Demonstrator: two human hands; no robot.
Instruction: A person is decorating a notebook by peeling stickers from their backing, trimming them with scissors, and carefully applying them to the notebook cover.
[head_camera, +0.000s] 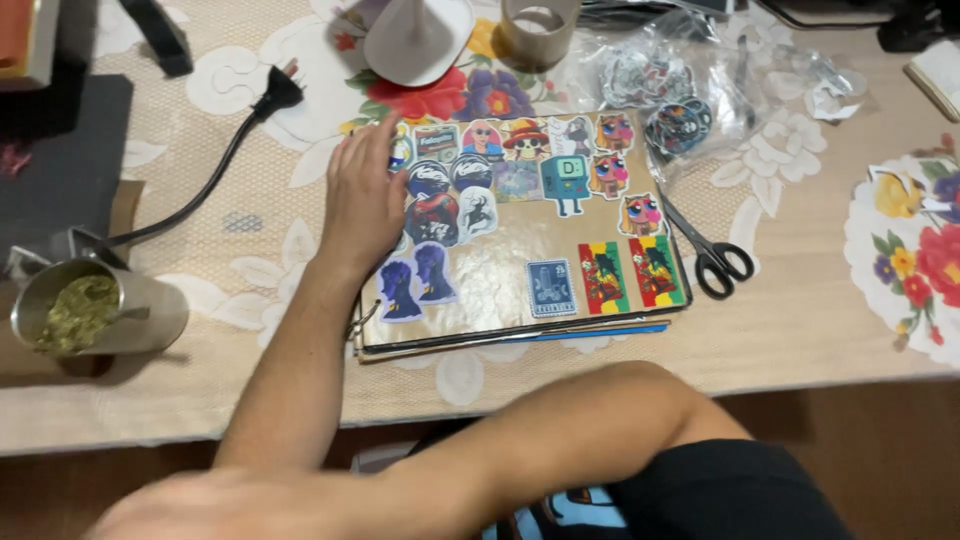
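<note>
Right now my left hand (362, 200) lies flat and spread on the left part of the sticker-covered notebook cover (520, 225), fingers together and pointing away from me, palm pressing down, holding nothing. My right hand (180, 510) is a blur at the bottom edge of the view, down below the table (780, 340) edge, and I cannot tell whether it is spread or closed.

The notebook lies on the table in front of me, its near edge close to the table edge, on a lace cloth with flowers. A pair of black-handled scissors (712, 255) lies just beside its right side, and a clear bag of stickers (680, 90) sits beyond its far right corner. A metal cup with green herb (95, 310) stands well to the left, with a black cable (215, 170) running past it.

I judge the cover stiff, flat and fairly light, with a glossy surface that may slide under a palm. The stickers look thin and could lift at their edges, so I would grip it by the bare edges rather than by the decorated face.
</note>
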